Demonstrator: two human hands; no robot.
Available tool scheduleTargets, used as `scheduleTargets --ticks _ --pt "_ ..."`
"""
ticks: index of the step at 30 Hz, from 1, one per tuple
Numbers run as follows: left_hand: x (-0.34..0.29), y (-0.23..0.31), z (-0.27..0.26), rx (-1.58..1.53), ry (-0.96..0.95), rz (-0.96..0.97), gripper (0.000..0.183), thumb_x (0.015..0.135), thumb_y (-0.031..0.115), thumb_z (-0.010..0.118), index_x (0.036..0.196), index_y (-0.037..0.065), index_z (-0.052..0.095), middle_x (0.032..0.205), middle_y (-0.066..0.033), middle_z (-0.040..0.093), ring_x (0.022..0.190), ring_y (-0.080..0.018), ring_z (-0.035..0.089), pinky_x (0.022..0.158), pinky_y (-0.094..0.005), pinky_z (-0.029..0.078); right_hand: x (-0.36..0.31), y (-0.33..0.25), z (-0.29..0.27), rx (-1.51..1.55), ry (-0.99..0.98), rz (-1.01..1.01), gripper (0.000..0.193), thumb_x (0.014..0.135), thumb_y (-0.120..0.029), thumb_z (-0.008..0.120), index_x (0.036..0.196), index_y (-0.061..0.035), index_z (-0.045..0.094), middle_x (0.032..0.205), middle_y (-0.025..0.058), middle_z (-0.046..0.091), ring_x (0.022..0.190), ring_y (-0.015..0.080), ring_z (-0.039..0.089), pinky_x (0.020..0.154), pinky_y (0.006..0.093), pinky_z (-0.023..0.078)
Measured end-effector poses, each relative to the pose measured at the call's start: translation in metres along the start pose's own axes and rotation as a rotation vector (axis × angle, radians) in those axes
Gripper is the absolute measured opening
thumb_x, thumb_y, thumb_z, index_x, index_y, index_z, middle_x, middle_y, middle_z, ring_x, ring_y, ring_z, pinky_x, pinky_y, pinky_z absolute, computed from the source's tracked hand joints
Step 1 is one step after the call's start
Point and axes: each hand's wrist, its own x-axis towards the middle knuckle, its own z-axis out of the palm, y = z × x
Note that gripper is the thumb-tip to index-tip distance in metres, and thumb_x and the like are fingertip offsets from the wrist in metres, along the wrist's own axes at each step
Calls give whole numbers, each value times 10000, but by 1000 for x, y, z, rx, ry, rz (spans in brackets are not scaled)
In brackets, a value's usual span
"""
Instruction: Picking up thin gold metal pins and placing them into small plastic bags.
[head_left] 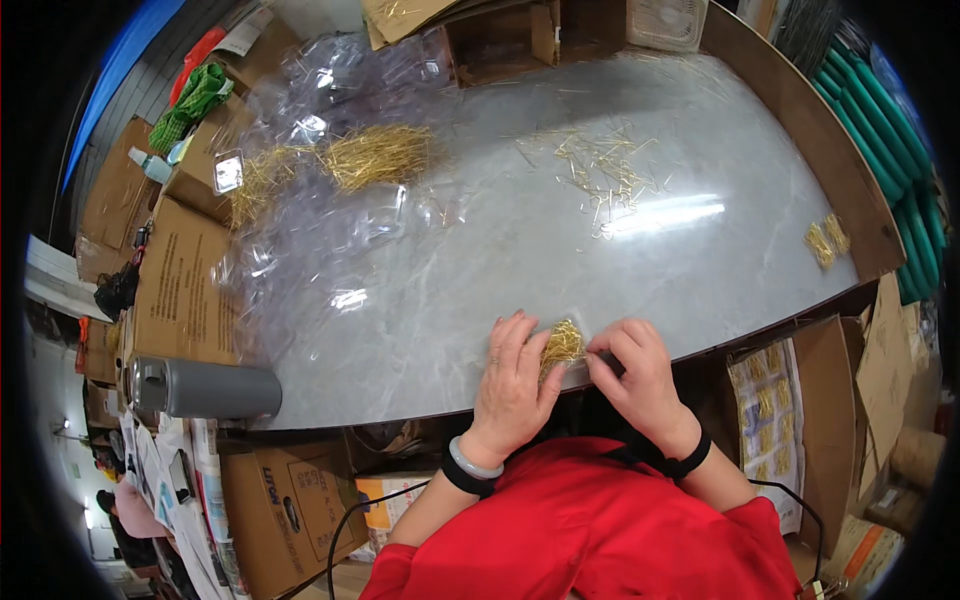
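At the table's front edge, a small clear plastic pack of gold wire hooks [565, 342] lies between my hands. My left hand [510, 378] lies along its left side, thumb and forefinger closed on that side, other fingers stretched forward. At the pack's right edge, my right hand [640, 372] is closed in a pinch; its fingertips partly hide what they grip. Loose gold hooks [610, 175] are scattered farther back on the table. A thick bundle of gold wire pieces [380, 157] rests on a heap of clear plastic packs [320, 225] at the left.
A grey bottle [222, 388] lies at the table's left front. Two small gold bundles [827, 240] sit near the right rim, beside a raised brown board [835, 150]. Cardboard boxes [185, 275] stand at the left; an open box [500, 45] and a white fan [667, 22] at the back.
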Motion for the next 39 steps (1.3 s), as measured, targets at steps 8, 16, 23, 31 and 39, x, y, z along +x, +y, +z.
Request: scheduleTargets --ticks 8,16,23,31,39 --pt "-2 -1 2 -6 22 10 462 928 147 680 1333 -15 529 1393 -219 504 1334 -444 465 1171 -554 352 13 5 0 -100 121 -187 176 818 -20 738 973 -74 675 946 61 618 866 287 578 783 411 463" --pt "-3 0 4 49 19 34 451 919 135 674 1325 -7 540 1393 -213 495 1325 -443 471 1160 -557 366 0 -13 3 -259 -127 -121 470 909 -269 715 1301 -30 614 1371 155 587 1313 373 495 1110 532 362" --pt "-4 1 4 68 34 54 424 911 119 668 1305 -4 572 1386 -217 490 1317 -463 465 1149 -565 371 -2 -6 7 -63 -246 -30 609 1017 -388 563 1504 -39 454 1571 143 444 1491 386 342 1196 641 196" --pt "-4 2 3 224 68 120 397 922 156 681 1307 69 636 1361 -164 499 1356 -422 395 1155 -563 353 11 14 10 9 -86 -103 365 982 -104 606 1341 -42 592 1309 162 631 1327 363 530 1135 557 348" --pt "-6 -11 7 49 71 143 481 953 157 672 1406 54 548 1400 -182 507 1303 -397 494 1142 -522 384 18 15 21 33 108 -81 245 918 -35 640 1161 -32 672 1050 154 684 1025 373 632 889 440 514"
